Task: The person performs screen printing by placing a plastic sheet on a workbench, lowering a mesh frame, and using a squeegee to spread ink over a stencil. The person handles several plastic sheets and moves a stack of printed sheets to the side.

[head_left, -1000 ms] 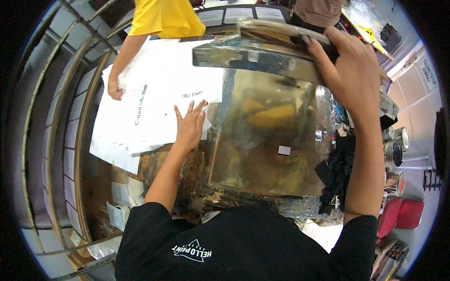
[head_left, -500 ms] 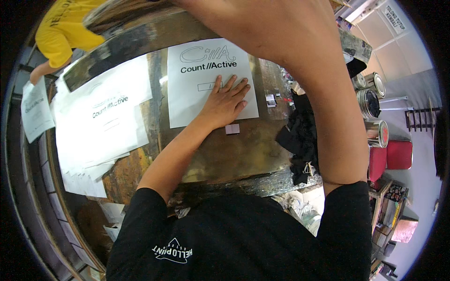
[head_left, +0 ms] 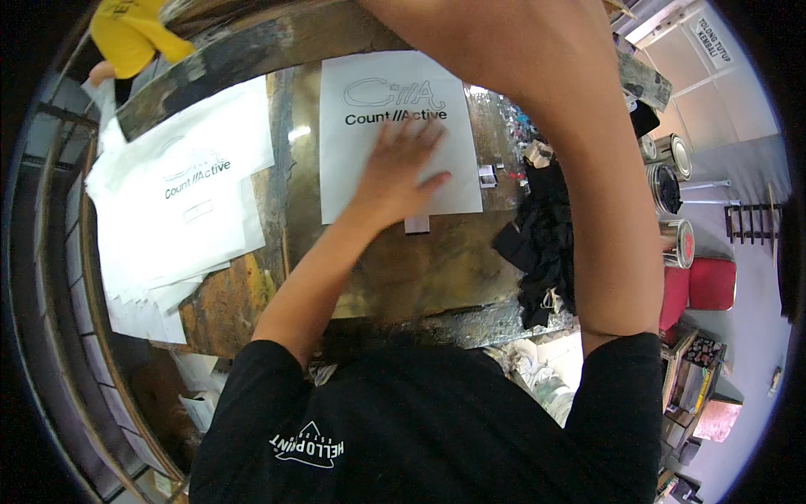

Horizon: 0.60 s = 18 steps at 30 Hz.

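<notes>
A flat white printed sheet (head_left: 353, 181) with black lettering and an outlined drawing lies on the worn, stained table (head_left: 378, 277) in front of me. My left hand (head_left: 401, 168) is over its middle, fingers spread and slightly blurred; whether it presses on the sheet I cannot tell. A small pale pad (head_left: 417, 225) sits at the sheet's near edge, below my palm. My right arm is raised across the upper right, and only the wrist end of my right hand (head_left: 457, 38) shows. Its fingers are beyond the top edge, so anything they hold is hidden.
At left is an overlapping pile of similar white printed sheets (head_left: 143, 244). Beyond it stands a person in yellow (head_left: 134, 38). Black cloth (head_left: 541, 239) lies bunched at the table's right. Paint cans (head_left: 672, 157) and a red chair (head_left: 712, 284) are further right. A rack (head_left: 63, 336) runs along the left.
The sheet under my left hand has shifted right and slightly away, and the hand has moved with it. The person in yellow has brought their sheet over to the pile's far left edge.
</notes>
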{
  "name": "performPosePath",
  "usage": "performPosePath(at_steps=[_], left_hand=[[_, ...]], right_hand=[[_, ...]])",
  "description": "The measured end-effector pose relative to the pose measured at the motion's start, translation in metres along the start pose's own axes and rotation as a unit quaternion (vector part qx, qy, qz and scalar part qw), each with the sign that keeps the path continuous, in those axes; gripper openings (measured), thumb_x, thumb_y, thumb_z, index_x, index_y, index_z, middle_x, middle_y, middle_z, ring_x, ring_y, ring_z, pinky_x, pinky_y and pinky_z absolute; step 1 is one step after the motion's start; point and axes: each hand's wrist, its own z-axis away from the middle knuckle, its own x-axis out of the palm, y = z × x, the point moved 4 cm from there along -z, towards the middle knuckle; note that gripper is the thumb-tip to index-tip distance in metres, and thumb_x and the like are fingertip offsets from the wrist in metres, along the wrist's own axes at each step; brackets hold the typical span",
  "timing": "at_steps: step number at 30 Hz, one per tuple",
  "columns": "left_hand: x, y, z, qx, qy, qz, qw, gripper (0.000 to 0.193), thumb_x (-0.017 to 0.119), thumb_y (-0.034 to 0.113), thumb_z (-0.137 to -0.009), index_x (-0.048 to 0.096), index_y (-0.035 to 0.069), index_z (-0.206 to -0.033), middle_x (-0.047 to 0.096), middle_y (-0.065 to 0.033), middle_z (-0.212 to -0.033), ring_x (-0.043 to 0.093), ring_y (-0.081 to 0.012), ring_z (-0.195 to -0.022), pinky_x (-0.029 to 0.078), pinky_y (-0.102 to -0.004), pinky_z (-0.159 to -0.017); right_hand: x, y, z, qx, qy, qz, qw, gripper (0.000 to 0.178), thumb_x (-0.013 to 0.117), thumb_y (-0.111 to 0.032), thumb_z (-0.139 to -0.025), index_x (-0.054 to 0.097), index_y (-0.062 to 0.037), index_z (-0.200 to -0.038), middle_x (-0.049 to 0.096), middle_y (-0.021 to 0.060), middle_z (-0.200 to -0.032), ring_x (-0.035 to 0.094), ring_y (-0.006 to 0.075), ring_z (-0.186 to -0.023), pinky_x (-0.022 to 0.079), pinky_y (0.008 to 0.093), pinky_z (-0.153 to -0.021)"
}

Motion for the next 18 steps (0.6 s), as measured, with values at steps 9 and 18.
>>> performPosePath(at_steps=[9,18], left_hand=[[-0.191,-0.053,0.136,-0.301,0.170,0.445,0.826,0.104,0.096,0.018,-0.077,0.039,-0.008,-0.160,0.069,-0.0244,-0.133,0.068,-0.0295,-0.122,0.055,-0.0392,-0.105],[-0.113,-0.061,0.204,-0.326,-0.004,-0.122,0.938,0.119,0.095,0.071,-0.048,0.066,0.008,-0.144,0.063,-0.0141,-0.124,0.055,-0.0347,-0.121,0.036,-0.0516,-0.107]], right_hand=[[0.083,0.012,0.096,-0.122,0.004,0.053,0.991,0.049,0.076,-0.051,-0.090,0.068,-0.0071,-0.110,0.068,0.0118,-0.100,0.064,0.0319,-0.101,0.044,0.0509,-0.087],[0.197,0.028,0.177,-0.058,-0.195,0.046,0.978,0.048,0.082,-0.018,-0.081,0.056,-0.0095,-0.120,0.062,0.0094,-0.107,0.061,0.0304,-0.107,0.039,0.0544,-0.094]])
